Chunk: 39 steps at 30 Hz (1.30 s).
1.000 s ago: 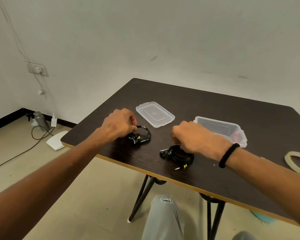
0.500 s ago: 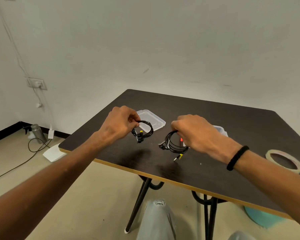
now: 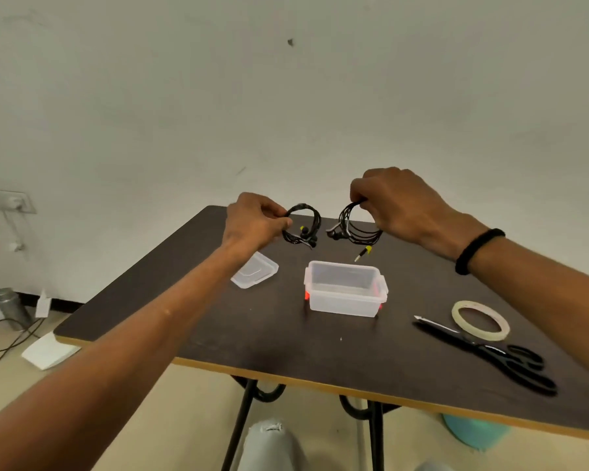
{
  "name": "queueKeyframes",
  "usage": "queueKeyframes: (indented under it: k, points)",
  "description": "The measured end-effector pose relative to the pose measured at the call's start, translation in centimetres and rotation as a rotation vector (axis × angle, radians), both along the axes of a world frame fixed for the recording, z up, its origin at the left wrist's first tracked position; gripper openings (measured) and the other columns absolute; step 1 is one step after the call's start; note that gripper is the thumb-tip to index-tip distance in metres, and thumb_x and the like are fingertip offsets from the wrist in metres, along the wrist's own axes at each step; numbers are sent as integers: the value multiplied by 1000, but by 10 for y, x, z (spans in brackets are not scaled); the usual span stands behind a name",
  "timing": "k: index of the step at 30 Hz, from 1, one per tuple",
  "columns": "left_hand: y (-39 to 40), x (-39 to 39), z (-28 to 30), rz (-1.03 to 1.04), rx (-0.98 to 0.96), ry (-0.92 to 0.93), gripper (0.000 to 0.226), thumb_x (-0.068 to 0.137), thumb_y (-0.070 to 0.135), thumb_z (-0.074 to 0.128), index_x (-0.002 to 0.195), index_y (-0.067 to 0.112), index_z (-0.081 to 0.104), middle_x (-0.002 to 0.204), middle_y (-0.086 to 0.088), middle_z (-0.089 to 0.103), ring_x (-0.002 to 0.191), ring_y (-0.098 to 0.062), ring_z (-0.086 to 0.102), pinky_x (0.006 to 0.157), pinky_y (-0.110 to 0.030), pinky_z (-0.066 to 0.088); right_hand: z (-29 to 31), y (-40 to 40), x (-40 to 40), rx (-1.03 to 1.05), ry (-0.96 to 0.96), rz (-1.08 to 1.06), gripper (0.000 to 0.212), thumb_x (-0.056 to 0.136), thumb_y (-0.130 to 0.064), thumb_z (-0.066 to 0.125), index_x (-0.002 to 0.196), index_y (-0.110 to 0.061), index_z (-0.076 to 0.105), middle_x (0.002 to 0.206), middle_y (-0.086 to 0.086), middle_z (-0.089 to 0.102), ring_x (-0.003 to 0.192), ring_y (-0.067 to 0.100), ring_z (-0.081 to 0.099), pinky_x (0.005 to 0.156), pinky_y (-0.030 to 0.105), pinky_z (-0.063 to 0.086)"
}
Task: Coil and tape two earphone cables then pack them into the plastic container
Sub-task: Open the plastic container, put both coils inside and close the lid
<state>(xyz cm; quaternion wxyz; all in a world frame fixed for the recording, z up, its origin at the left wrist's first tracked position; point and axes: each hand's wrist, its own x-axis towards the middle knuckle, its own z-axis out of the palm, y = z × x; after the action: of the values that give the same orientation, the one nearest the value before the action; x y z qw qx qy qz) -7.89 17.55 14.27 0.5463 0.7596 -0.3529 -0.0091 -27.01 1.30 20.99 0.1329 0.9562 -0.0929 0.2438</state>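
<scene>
Coiled earphone cables hang one from each of your hands, both raised above the far part of the dark surface [image 3: 286,341]. Your left hand [image 3: 252,222] pinches the left coil [image 3: 303,226] at its upper left, thumb and fingertips pressed together on the loops, so the bundle hangs to the right of that grip with its earbuds low in the ring. Your right hand [image 3: 395,202] pinches the right coil [image 3: 354,226] along its top and right side, fingers curled round the strands; this coil hangs below and left of the grip, and its yellow-marked jack plug [image 3: 364,253] dangles free beneath it. The two coils sit near each other without touching.

Beneath them, nearer to you, the clear plastic container [image 3: 346,288] stands open on the surface, with red showing at its lower corners. Its lid [image 3: 255,275] lies apart to the left, partly behind your left forearm.

No writing or brand can be read on anything.

Both arms reach forward, knuckles up, wrists slightly bent down; a black band [image 3: 476,251] circles your right wrist. To the right, a roll of tape [image 3: 480,320] lies against black scissors [image 3: 490,355].
</scene>
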Motion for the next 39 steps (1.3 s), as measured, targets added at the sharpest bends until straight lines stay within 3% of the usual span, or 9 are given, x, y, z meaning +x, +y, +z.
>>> queueKeyframes:
  k: [7,14,18,20,22,24,28,32,39]
  points:
    - [-43,-18,-26,-38,-12,256,20,79,9,88,95,3,77,78,-12,78,66,-16,77,72,-32,66,-17,-37,-12,129,-25,94,11,92,-5,66,100,-13,70,96,4,71,85,33,66,74,46,53]
    - [-57,-32,-54,-29,123,313,19,78,13,90,87,4,76,70,-10,78,66,-16,78,75,-33,66,-67,-60,-7,220,127,188,13,94,-1,66,97,-12,69,93,0,69,83,22,64,76,42,54]
    - [-59,-38,-57,-59,167,348,31,78,10,91,101,2,71,75,-14,78,66,-19,79,73,-33,66,-82,-66,-2,161,220,219,11,97,-8,64,95,-17,70,94,-3,69,89,22,62,76,43,52]
    - [-61,-40,-57,-85,188,344,44,78,6,90,115,3,66,76,-14,78,63,-18,78,64,-29,65,-87,-67,2,120,230,229,12,100,-13,64,96,-22,70,93,-9,70,92,19,55,74,44,53]
    - [-62,-43,-56,-95,229,309,51,80,6,88,124,7,62,74,-14,77,60,-17,77,55,-23,62,-91,-67,6,93,241,234,13,101,-14,62,97,-23,70,93,-11,70,93,17,51,71,43,53]
    - [-63,-45,-56,-95,289,234,42,85,12,85,121,5,65,71,-12,77,58,-15,76,54,-21,61,-96,-63,10,72,262,242,13,102,-13,61,99,-21,71,96,-7,70,93,17,53,72,39,53]
    - [-64,-48,-60,-81,411,27,26,89,27,82,104,7,74,68,-5,77,58,-11,75,66,-27,65,-109,-56,16,13,281,242,12,104,-15,60,106,-15,71,101,1,69,98,22,60,75,34,50]
    - [-64,-50,-63,13,522,-254,31,84,43,81,107,23,76,97,-1,76,89,-20,73,76,-33,57,-117,-52,19,-24,306,221,12,102,-15,64,111,-12,70,105,6,68,100,25,63,77,34,54]
    - [-64,-46,-71,-29,558,-284,25,85,36,82,107,23,76,105,-4,75,88,-20,70,72,-32,54,-122,-53,22,-70,404,197,9,98,-10,69,106,-9,72,104,8,70,98,27,66,79,39,59]
